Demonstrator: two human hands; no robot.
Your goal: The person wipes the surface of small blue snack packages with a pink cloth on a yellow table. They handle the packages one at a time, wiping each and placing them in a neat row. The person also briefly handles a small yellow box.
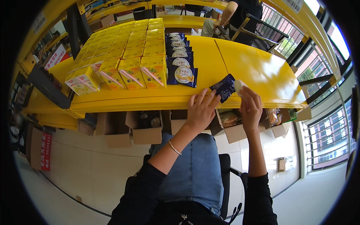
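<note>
A dark blue snack packet (224, 87) lies on the yellow shelf near its front edge. My left hand (201, 110) is at its left end, fingers spread, with the fingertips against or just beside the packet's edge. In my right hand (250, 107) the fingers are closed on a small white wad (239, 87), which is at the packet's right end. Whether the wad is cloth, tissue or something else I cannot make out. To the left, a row of similar blue packets (183, 75) with pale round labels lies overlapping.
Rows of yellow drink cartons (125, 52) fill the shelf's left part. Below the yellow shelf (258, 71) stand open cardboard boxes (147, 135), some holding packaged goods. Yellow uprights frame both sides. Beyond the shelf another person (245, 15) sits by a chair.
</note>
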